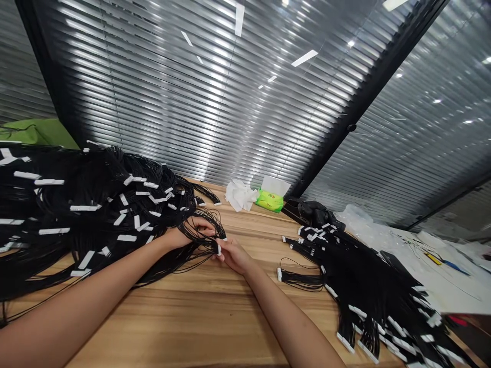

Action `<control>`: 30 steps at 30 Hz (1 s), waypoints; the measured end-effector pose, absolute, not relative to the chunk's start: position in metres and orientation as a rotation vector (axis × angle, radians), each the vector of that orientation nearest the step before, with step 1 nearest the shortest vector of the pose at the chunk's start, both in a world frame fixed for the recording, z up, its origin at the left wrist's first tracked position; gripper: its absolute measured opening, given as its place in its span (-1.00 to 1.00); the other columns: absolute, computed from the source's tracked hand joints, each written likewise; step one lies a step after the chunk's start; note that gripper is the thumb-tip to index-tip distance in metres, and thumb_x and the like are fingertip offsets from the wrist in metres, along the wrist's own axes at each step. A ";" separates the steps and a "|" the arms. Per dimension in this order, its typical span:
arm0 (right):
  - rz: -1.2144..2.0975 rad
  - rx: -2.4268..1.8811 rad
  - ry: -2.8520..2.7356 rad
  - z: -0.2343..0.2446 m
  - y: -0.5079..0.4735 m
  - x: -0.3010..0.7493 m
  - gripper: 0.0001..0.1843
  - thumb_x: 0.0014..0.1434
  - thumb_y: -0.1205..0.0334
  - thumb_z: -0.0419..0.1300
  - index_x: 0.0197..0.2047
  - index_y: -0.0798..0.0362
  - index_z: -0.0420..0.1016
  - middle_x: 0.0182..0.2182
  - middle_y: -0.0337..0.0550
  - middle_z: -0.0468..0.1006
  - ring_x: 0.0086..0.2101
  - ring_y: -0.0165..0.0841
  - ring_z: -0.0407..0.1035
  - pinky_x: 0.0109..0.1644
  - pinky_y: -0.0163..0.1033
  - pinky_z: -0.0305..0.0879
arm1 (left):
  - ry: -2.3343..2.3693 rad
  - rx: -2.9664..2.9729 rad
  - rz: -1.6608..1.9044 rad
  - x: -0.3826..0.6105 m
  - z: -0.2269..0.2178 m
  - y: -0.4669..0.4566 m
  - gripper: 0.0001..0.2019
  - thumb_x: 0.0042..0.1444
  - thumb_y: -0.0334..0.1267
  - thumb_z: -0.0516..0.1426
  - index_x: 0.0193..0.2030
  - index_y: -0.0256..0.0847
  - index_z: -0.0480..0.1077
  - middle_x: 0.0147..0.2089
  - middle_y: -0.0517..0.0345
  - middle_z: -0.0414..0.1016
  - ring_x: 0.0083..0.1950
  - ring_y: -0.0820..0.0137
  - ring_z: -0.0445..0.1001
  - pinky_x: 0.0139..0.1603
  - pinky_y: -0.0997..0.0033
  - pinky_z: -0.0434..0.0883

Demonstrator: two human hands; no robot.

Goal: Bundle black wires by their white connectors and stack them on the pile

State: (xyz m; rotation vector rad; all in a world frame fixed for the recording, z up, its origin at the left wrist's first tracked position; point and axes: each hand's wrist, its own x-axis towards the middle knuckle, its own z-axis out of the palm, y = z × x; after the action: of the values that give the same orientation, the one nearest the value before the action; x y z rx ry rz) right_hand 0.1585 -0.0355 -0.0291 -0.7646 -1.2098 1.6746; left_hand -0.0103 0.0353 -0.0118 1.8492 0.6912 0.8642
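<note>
My left hand (195,232) is at the middle of the wooden table (215,317), its fingers curled around a loose bunch of thin black wires (199,250). My right hand (232,255) pinches a small white connector (219,249) at the end of that bunch, close to my left hand. To the left lies a large heap of black wire bundles (88,204) with white connectors scattered through it. A second heap of wire bundles (368,291) spreads over the right side, its white connectors lying mostly along the near and far ends.
A crumpled white tissue (240,195) and a green tissue pack (269,200) sit at the far table edge. Near them is a dark object (314,212). Clear plastic sheeting (356,217) lies at right. Glass partitions with blinds (192,102) stand behind the table.
</note>
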 end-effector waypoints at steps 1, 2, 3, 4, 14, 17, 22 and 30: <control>1.675 -0.759 -1.208 -0.029 -0.035 0.159 -0.56 -0.08 -0.13 0.29 -0.64 0.05 0.32 -0.78 -0.39 0.21 -0.65 -0.50 0.09 -0.42 -0.31 0.18 | 0.694 1.890 0.891 -0.010 -0.010 0.033 -0.78 -0.03 -0.12 0.24 -0.39 -0.25 0.57 -0.38 0.06 0.58 -0.36 0.36 0.48 -0.34 0.43 0.39; 1.675 -0.753 -1.206 -0.030 -0.035 0.159 -0.57 -0.08 -0.12 0.30 -0.63 0.05 0.32 -0.77 -0.39 0.22 -0.65 -0.51 0.09 -0.42 -0.31 0.17 | 0.694 1.921 0.904 -0.010 -0.009 0.032 -0.79 -0.02 -0.13 0.23 -0.39 -0.25 0.57 -0.37 0.06 0.58 -0.35 0.35 0.48 -0.32 0.42 0.39; 1.675 -0.747 -1.204 -0.030 -0.035 0.159 -0.57 -0.08 -0.11 0.30 -0.63 0.05 0.33 -0.77 -0.39 0.23 -0.65 -0.51 0.09 -0.42 -0.32 0.17 | 0.691 1.948 0.900 -0.009 -0.008 0.031 -0.79 0.00 -0.13 0.22 -0.38 -0.25 0.57 -0.36 0.06 0.58 -0.33 0.35 0.48 -0.30 0.41 0.40; 1.674 -0.742 -1.201 -0.031 -0.035 0.158 -0.57 -0.07 -0.11 0.30 -0.63 0.06 0.33 -0.76 -0.39 0.24 -0.65 -0.51 0.09 -0.43 -0.32 0.17 | 0.690 1.965 0.891 -0.009 -0.008 0.030 -0.79 0.02 -0.13 0.20 -0.38 -0.24 0.56 -0.35 0.07 0.58 -0.31 0.34 0.49 -0.28 0.41 0.40; 1.598 -0.734 -1.161 -0.033 -0.034 0.154 -0.58 -0.03 -0.08 0.29 -0.63 0.05 0.33 -0.77 -0.38 0.23 -0.64 -0.51 0.10 -0.41 -0.33 0.15 | 0.728 1.862 0.912 -0.005 -0.013 0.033 -0.77 0.06 -0.10 0.14 -0.35 -0.24 0.49 -0.34 0.14 0.54 -0.29 0.36 0.46 -0.22 0.39 0.39; 1.509 -0.792 -1.169 -0.035 -0.031 0.153 -0.58 0.00 -0.09 0.25 -0.62 0.05 0.33 -0.77 -0.37 0.23 -0.64 -0.49 0.09 -0.43 -0.32 0.12 | 0.752 1.830 0.979 -0.003 -0.012 0.031 -0.72 0.11 -0.05 0.09 -0.35 -0.23 0.46 -0.36 0.17 0.51 -0.31 0.38 0.44 -0.23 0.39 0.39; 1.423 -0.840 -1.181 -0.037 -0.030 0.153 -0.61 -0.01 -0.08 0.26 -0.61 0.05 0.37 -0.73 -0.32 0.34 -0.63 -0.48 0.14 -0.44 -0.32 0.09 | 0.798 1.893 1.042 -0.003 -0.015 0.034 -0.71 0.11 -0.02 0.10 -0.34 -0.23 0.46 -0.34 0.15 0.51 -0.30 0.36 0.44 -0.19 0.34 0.40; 1.073 -0.986 -0.986 -0.035 -0.024 0.158 -0.57 0.01 -0.11 0.21 -0.62 0.05 0.33 -0.71 -0.31 0.34 -0.62 -0.47 0.15 -0.46 -0.32 0.08 | 0.789 2.139 1.230 -0.009 -0.026 0.045 -0.73 0.17 -0.09 0.09 -0.14 -0.16 0.52 0.05 0.03 0.50 0.19 0.22 0.33 0.29 0.09 0.16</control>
State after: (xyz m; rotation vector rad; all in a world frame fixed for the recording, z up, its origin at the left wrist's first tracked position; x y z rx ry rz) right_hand 0.1578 -0.0238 -0.0353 -0.9864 -0.9865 1.0733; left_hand -0.0086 0.0454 -0.0255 2.1390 0.7893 1.2304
